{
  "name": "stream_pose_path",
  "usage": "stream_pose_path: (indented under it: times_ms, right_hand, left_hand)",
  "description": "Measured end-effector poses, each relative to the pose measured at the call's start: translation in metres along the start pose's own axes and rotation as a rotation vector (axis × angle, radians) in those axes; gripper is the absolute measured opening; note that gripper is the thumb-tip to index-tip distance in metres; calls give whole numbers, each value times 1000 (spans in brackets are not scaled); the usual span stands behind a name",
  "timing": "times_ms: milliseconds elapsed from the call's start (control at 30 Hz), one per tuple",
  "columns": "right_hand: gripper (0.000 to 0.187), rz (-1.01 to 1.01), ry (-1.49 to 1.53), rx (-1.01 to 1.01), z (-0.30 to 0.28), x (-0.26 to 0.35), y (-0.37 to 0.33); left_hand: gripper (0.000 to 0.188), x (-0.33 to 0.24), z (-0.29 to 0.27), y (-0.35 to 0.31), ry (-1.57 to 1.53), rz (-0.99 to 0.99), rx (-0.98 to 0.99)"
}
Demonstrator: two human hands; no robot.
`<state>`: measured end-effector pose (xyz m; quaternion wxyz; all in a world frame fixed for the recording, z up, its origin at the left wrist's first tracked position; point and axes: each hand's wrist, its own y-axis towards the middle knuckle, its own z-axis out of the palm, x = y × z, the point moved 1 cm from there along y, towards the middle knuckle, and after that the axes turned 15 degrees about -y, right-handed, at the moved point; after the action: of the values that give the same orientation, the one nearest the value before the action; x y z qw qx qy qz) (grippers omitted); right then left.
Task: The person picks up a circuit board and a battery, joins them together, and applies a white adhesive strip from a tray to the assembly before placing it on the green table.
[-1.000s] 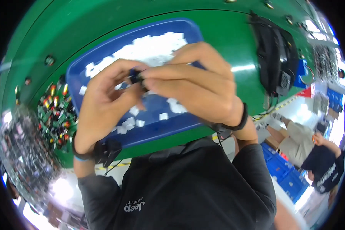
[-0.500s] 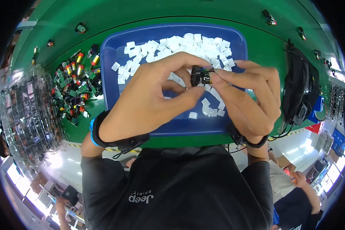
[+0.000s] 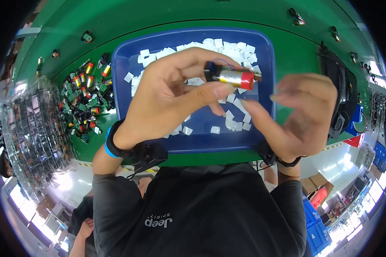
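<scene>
Between the thumb and fingers of my left hand (image 3: 171, 92) is a small battery assembly (image 3: 233, 78). It has a red and yellow cylindrical cell, a black end piece and a thin blue wire. My right hand (image 3: 302, 113) is apart from it on the right, fingers spread and slightly blurred, holding nothing. Below both hands lies a blue tray (image 3: 268, 60) with many small white square pieces (image 3: 197, 45) scattered in it. The left hand covers some of those pieces.
A heap of similar battery and circuit-board parts (image 3: 85, 94) lies left of the tray. Stacked clear plastic trays (image 3: 36, 132) stand at the far left. At the right are a black bag (image 3: 341, 81) and a blue box (image 3: 358, 122). Several loose assemblies (image 3: 297, 18) dot the green table.
My right hand has let go of the battery assembly and moved right, its fingers opening. The assembly stays in my left hand, now turned so its red and yellow cell shows.
</scene>
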<state>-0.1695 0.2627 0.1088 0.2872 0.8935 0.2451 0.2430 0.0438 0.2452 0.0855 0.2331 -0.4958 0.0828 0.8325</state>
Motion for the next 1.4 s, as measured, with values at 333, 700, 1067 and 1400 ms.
stream_pose_path:
  times_ms: [333, 700, 1067, 1400]
  right_hand:
    - [18, 417, 646, 142, 29, 2, -17]
    - [14, 645, 899, 283, 24, 7, -14]
    - [29, 767, 950, 470, 25, 3, -6]
    - [24, 605, 870, 567, 21, 5, -5]
  left_hand:
    - [33, 11, 4, -1, 187, 297, -40]
    - [29, -7, 8, -4, 865, 562, 60]
    - [26, -27, -3, 33, 871, 385, 54]
    - [37, -22, -195, 180, 1706, 499, -200]
